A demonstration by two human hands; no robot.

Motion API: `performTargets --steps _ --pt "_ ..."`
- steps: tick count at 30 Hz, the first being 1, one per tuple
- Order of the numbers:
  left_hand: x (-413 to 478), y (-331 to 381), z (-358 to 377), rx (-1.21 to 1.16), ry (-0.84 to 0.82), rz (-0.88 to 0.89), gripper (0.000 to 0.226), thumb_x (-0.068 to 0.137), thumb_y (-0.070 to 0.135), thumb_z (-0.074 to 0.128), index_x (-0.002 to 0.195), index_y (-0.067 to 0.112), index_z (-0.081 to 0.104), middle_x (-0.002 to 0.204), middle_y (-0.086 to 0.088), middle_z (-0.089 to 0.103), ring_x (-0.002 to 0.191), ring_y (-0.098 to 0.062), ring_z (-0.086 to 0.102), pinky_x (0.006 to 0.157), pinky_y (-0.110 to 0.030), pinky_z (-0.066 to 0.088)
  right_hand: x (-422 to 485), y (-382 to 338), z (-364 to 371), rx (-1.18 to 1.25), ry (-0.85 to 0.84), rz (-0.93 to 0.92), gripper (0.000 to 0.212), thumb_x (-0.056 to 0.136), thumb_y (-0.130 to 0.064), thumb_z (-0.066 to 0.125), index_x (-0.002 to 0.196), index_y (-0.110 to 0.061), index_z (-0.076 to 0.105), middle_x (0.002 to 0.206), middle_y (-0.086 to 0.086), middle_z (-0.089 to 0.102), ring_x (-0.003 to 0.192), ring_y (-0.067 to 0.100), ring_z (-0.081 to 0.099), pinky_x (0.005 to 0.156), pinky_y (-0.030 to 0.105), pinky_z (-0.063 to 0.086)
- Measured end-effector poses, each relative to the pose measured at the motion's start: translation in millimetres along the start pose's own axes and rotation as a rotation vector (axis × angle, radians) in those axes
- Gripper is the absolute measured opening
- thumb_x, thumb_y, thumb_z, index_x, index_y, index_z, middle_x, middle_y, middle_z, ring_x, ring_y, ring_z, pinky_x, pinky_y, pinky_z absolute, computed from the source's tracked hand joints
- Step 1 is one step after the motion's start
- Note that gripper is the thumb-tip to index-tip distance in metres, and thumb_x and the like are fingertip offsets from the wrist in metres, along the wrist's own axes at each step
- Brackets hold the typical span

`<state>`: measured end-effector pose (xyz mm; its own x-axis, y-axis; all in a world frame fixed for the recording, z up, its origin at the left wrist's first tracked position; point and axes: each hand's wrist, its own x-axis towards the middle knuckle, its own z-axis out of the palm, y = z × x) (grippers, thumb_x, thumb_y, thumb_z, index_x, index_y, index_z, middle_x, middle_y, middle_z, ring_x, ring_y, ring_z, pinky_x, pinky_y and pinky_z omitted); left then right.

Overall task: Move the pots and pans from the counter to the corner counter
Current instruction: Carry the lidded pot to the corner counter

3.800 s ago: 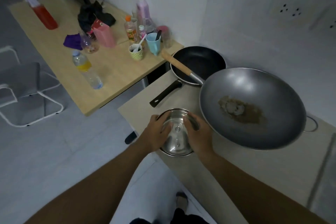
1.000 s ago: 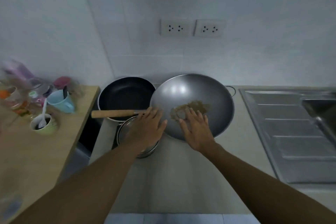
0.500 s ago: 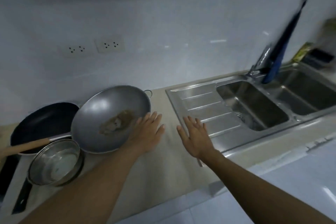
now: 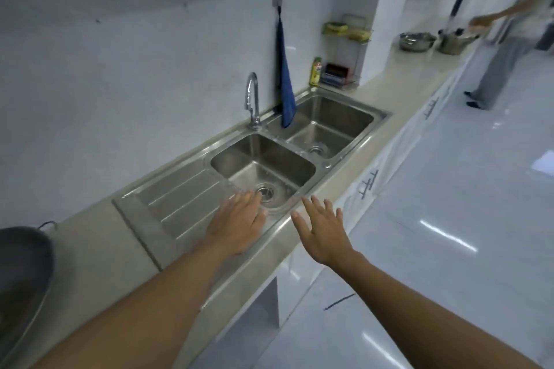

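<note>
Both hands are held flat and empty: the left hand over the sink, the right hand past the table edge.

Single view, head-worn, wide-angle. Looks forward and down along the counter from above its front edge, angled right. Near field: both forearms, left hand and right hand, over the double sink. Far field, upper right: counter's distant end, small and soft. Extreme left edge: part of a wok. Edges bowed.
</note>
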<state>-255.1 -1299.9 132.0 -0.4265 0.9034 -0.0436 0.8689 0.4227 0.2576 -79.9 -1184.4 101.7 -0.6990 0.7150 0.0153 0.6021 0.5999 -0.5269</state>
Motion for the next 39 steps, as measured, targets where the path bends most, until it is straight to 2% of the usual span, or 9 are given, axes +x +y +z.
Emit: performTargets --steps 3,7,17,20,24,31,39 --pt "47 41 10 0.014 -0.039 0.098 0.057 0.103 0.045 0.025 0.153 0.018 0.028 0.161 -0.006 0.028 0.147 -0.025 0.023 0.117 -0.045 0.02 5 46 -28 0.003 0.056 0.114 0.068 0.099 -0.064 0.018 0.156 -0.028 0.022 0.165 0.0 0.017 0.152 0.03 0.007 0.121 0.053 0.0" --pt "108 98 28 0.032 -0.116 0.204 0.061 0.103 0.049 0.017 0.158 0.022 0.017 0.166 0.0 0.011 0.152 -0.019 0.006 0.122 -0.044 0.007 18 101 -63 -0.015 0.129 0.24 0.069 0.098 -0.064 0.018 0.156 -0.027 0.023 0.165 0.002 0.019 0.152 0.031 0.009 0.121 0.055 0.003" --pt "258 215 39 0.021 -0.208 0.429 0.063 0.101 0.055 0.014 0.158 0.026 0.014 0.166 0.003 0.008 0.153 -0.017 0.001 0.122 -0.046 0.002 73 210 -139 0.006 0.284 0.466 0.077 0.094 -0.069 0.013 0.156 -0.025 0.02 0.165 0.002 0.018 0.152 0.031 0.006 0.121 0.055 0.0" --pt "300 244 39 -0.01 -0.234 0.463 0.065 0.101 0.057 0.014 0.158 0.027 0.013 0.166 0.004 0.006 0.153 -0.016 0.0 0.122 -0.045 0.001 89 237 -155 0.045 0.34 0.523 0.086 0.089 -0.075 0.009 0.157 -0.024 0.02 0.165 0.001 0.018 0.153 0.029 0.005 0.12 0.054 -0.001" --pt "340 285 50 -0.023 -0.291 0.489 0.064 0.101 0.057 0.015 0.158 0.027 0.011 0.167 0.005 0.003 0.153 -0.016 -0.001 0.123 -0.044 0.001 109 279 -174 0.099 0.373 0.595 0.085 0.089 -0.076 0.011 0.157 -0.024 0.018 0.165 0.001 0.018 0.153 0.027 0.006 0.12 0.054 -0.001" --pt "412 357 65 -0.042 -0.309 0.503 0.063 0.102 0.056 0.014 0.159 0.029 0.009 0.166 0.008 0.0 0.152 -0.014 -0.004 0.122 -0.041 0.0 158 359 -218 0.106 0.372 0.599 0.08 0.093 -0.072 0.017 0.157 -0.024 0.019 0.164 0.0 0.021 0.153 0.026 0.007 0.12 0.053 -0.001" --pt "518 461 74 -0.087 -0.285 0.448 0.063 0.102 0.055 0.014 0.159 0.027 0.01 0.166 0.007 0.001 0.152 -0.013 -0.003 0.123 -0.041 0.001 221 472 -303 0.111 0.355 0.56 0.087 0.087 -0.078 0.013 0.156 -0.025 0.02 0.162 -0.001 0.027 0.152 0.026 0.012 0.12 0.053 -0.001"
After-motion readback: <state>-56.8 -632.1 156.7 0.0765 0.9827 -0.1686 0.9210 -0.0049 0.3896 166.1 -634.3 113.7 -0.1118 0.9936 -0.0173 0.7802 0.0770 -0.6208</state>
